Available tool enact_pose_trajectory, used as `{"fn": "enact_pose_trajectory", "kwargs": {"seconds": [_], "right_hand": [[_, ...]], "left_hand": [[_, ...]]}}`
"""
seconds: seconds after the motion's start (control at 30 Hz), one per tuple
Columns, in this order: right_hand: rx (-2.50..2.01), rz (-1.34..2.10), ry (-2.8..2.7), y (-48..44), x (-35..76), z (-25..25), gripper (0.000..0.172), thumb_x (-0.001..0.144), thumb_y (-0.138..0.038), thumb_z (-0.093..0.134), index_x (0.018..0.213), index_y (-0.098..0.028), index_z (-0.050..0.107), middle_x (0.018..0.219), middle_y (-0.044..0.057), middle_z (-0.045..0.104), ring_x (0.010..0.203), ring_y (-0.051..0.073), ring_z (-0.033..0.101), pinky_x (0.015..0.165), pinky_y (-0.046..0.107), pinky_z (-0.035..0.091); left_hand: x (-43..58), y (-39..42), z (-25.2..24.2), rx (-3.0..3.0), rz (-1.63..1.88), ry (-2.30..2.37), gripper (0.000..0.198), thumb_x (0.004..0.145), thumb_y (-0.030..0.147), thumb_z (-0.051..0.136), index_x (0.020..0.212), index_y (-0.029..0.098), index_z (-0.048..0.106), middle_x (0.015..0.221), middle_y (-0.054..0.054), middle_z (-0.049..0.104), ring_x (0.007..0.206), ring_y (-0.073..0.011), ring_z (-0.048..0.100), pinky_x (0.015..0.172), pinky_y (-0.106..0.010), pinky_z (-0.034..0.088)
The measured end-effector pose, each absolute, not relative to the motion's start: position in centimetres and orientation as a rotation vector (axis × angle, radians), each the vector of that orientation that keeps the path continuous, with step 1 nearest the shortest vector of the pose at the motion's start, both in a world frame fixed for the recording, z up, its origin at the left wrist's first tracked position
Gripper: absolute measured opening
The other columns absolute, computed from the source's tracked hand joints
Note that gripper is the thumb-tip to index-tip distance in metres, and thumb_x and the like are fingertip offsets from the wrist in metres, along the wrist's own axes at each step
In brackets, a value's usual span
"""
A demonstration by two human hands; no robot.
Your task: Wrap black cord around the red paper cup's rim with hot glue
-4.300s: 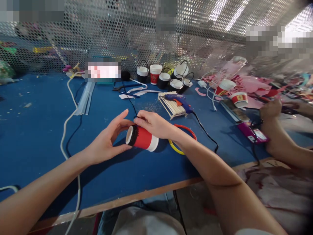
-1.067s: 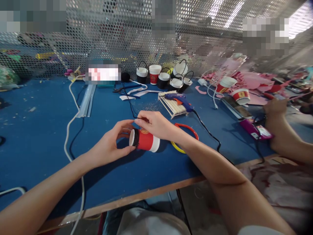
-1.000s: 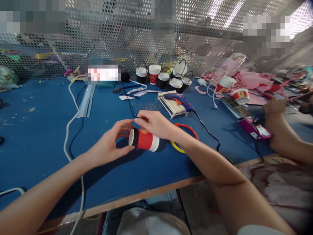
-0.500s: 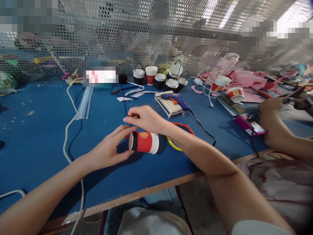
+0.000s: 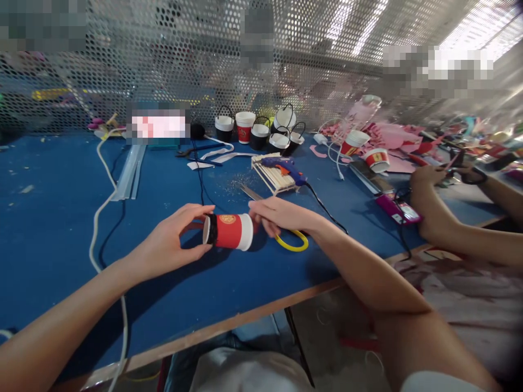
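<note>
A red and white paper cup (image 5: 232, 231) lies on its side, with black cord wound around its base end. My left hand (image 5: 180, 234) grips that end between thumb and fingers. From a dark ball of cord (image 5: 198, 131) at the back, a thin black strand runs toward the cup. Just right of the cup's rim, my right hand (image 5: 275, 213) has its fingers curled over scissors. The blades of the scissors (image 5: 251, 193) point away to the back left, and a yellow handle loop shows below the hand. My palm hides the middle of the scissors.
A blue glue gun (image 5: 284, 166) rests on a wooden stick rack (image 5: 272, 178). Several cups (image 5: 245, 128) stand behind it. Clear glue sticks (image 5: 129, 173) and a white cable (image 5: 96, 228) lie left. Another person's hand (image 5: 427, 177) works at right, near a purple box (image 5: 398, 208).
My right hand has left the cord by the cup's base and moved right and down onto the scissors. The left hand still holds the cup. The view has shifted slightly.
</note>
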State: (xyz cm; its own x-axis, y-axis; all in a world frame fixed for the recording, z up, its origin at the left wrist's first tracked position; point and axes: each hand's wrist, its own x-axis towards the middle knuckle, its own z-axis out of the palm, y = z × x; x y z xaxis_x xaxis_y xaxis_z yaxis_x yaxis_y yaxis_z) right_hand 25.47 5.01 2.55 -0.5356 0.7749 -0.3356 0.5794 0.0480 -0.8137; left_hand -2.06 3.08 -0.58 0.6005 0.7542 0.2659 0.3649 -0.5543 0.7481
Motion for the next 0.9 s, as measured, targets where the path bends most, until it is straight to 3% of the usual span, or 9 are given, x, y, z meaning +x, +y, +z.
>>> {"fn": "enact_pose_trajectory", "kwargs": {"seconds": [0.07,0.17,0.27,0.33,0.53,0.73,0.9], "right_hand": [[-1.470,1.391,-2.231,4.2,26.7,3.7,0.053,0.093,-0.053,0.031,0.080,-0.013,0.063,0.060,0.004,0.065,0.040,0.007,0.046,0.047,0.023,0.040],[-1.645,0.880,-2.242,4.1,28.6,5.6,0.041,0.092,-0.041,0.040,0.070,-0.015,0.063,0.048,-0.001,0.054,0.045,0.009,0.047,0.053,0.023,0.038],[-1.798,0.311,-2.026,4.7,30.1,6.4,0.033,0.090,-0.033,0.041,0.076,-0.015,0.064,0.059,0.001,0.057,0.052,0.011,0.047,0.055,0.026,0.034],[-1.830,0.127,-2.027,5.0,30.5,6.2,0.032,0.091,-0.031,0.039,0.079,-0.015,0.064,0.070,0.005,0.062,0.061,0.013,0.051,0.059,0.028,0.033],[-2.149,0.102,-2.159,5.5,30.8,5.7,0.034,0.087,-0.044,0.045,0.084,-0.017,0.064,0.077,0.008,0.066,0.068,0.019,0.055,0.058,0.030,0.033],[-2.238,-0.199,-1.979,9.0,31.2,6.2,0.038,0.085,-0.042,0.050,0.106,-0.013,0.063,0.106,0.016,0.065,0.092,0.027,0.061,0.070,0.033,0.042],[-2.353,0.016,-2.088,12.0,31.2,4.6,0.026,0.078,-0.027,0.055,0.089,-0.006,0.068,0.093,0.021,0.067,0.091,0.029,0.062,0.073,0.032,0.044]], "left_hand": [[-2.3,3.3,-0.3,2.144,0.792,0.911,0.057,0.078,0.023,0.064,0.131,0.028,0.044,0.129,-0.007,0.047,0.106,-0.0225,0.060,0.097,-0.042,0.051],[-2.5,3.5,0.1,2.109,0.875,0.929,0.056,0.076,0.025,0.065,0.129,0.029,0.046,0.123,-0.006,0.050,0.106,-0.0223,0.059,0.097,-0.042,0.052],[-2.7,3.8,0.3,2.093,0.910,0.931,0.055,0.077,0.025,0.066,0.129,0.029,0.047,0.121,-0.006,0.051,0.105,-0.0214,0.059,0.095,-0.042,0.053],[-2.8,3.9,0.3,2.093,0.915,0.947,0.055,0.077,0.024,0.065,0.129,0.028,0.047,0.122,-0.006,0.050,0.105,-0.0214,0.058,0.095,-0.042,0.053],[-2.9,4.1,-0.2,2.120,0.862,0.972,0.054,0.079,0.026,0.064,0.130,0.027,0.045,0.123,-0.006,0.049,0.107,-0.0222,0.058,0.095,-0.040,0.053],[-2.8,4.0,-0.8,2.145,0.777,0.986,0.056,0.080,0.027,0.063,0.131,0.031,0.041,0.127,-0.006,0.047,0.107,-0.0217,0.060,0.097,-0.040,0.051],[-2.8,3.8,-0.7,2.167,0.763,1.023,0.058,0.079,0.027,0.063,0.132,0.027,0.040,0.128,-0.008,0.047,0.109,-0.0237,0.059,0.099,-0.043,0.049]]}}
